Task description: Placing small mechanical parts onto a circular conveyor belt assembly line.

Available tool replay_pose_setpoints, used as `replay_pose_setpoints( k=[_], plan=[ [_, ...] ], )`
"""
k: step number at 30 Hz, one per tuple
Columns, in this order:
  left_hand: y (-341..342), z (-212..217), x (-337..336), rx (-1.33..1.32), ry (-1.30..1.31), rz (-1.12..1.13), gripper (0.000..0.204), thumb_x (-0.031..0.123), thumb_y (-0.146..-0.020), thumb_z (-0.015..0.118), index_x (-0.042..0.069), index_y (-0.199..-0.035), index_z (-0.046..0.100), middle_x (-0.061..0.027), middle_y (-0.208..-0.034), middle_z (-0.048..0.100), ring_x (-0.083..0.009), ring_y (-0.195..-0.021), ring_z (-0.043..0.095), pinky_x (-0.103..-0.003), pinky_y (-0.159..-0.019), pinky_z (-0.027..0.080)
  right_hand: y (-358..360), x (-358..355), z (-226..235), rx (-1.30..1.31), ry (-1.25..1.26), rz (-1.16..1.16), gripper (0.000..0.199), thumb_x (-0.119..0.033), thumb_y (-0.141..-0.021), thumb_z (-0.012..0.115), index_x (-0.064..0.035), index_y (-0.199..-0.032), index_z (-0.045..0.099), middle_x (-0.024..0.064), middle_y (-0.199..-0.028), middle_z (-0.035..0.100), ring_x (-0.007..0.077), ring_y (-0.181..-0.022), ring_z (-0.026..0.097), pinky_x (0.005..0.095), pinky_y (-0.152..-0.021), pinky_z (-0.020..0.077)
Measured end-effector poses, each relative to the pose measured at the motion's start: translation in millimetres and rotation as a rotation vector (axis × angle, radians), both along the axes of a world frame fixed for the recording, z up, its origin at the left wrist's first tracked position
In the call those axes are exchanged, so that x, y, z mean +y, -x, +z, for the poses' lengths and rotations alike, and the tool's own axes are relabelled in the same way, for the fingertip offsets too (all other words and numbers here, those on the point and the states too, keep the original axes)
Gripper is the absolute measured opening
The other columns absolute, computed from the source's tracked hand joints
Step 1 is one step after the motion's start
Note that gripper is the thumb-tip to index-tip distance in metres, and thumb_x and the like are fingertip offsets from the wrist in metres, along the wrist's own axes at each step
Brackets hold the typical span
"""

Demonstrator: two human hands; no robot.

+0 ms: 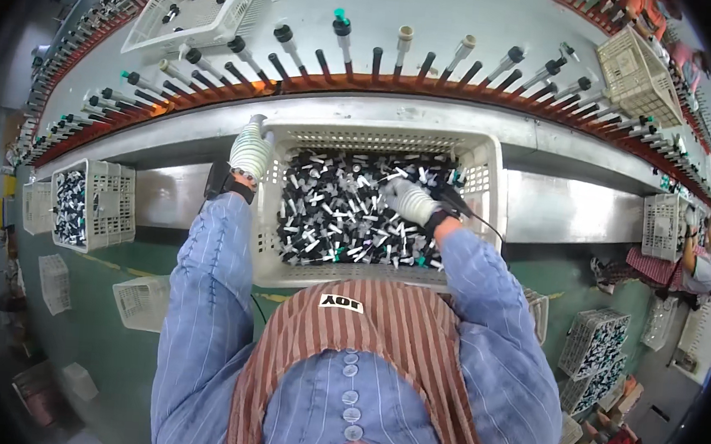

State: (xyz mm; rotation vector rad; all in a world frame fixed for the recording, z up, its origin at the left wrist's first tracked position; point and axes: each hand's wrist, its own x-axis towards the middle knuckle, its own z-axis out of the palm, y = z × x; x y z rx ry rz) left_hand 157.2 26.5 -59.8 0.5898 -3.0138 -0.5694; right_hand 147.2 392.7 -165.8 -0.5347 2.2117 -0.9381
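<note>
Hundreds of small black-and-white parts still fill your white basket at frame centre; your right hand digs in, grasp unclear, while your left hand clasps the rim.

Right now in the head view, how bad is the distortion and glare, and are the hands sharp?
Head view: strong fisheye, the peg rail bows into an arc, and the corners are vignetted black. Mild glare on the metal ledge. Left hand and right hand in the white basket are fairly sharp; the rim is soft.
</note>
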Motion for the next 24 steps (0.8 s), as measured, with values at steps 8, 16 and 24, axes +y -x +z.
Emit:
replay_pose_setpoints(
  k=[8, 16, 24],
  plan=[
    [16, 10, 3, -0.072, 0.021, -0.025, 0.042, 0.021, -0.082, 0.07, 0.007, -0.12, 0.059, -0.0249, -0.104, 0.068, -0.0395, -0.1, 0.065, -0.044, -0.087, 0.051, 155, -13, 187, 0.389, 1.046, -0.926, 0.043, -0.034, -0.103, 0.048, -0.0013, -0.082, 0.066, 0.0027, -0.068, 0.062, 0.0112, -0.064, 0.057, 0.0268, -0.062, 0.0448],
    [15, 22, 12, -0.219, -0.031, 0.051, 0.042, 0.019, -0.083, 0.064, 0.005, -0.123, 0.059, -0.0234, -0.114, 0.065, -0.0385, -0.108, 0.063, -0.044, -0.095, 0.049, 230, -69, 160, 0.415, 0.63, -0.541, 0.045, -0.036, -0.097, 0.053, -0.0006, -0.075, 0.07, 0.006, -0.067, 0.066, 0.0128, -0.065, 0.06, 0.0295, -0.058, 0.0457],
    [25, 19, 2, -0.173, -0.027, -0.003, 0.041, 0.022, -0.083, 0.063, 0.004, -0.12, 0.061, -0.0244, -0.105, 0.068, -0.0389, -0.099, 0.066, -0.043, -0.088, 0.052, 232, -129, 177, 0.431, 0.33, -0.342, 0.059, -0.053, -0.097, 0.046, -0.006, -0.067, 0.066, 0.0088, -0.056, 0.059, 0.0229, -0.053, 0.059, 0.0383, -0.059, 0.0477]
  ],
)
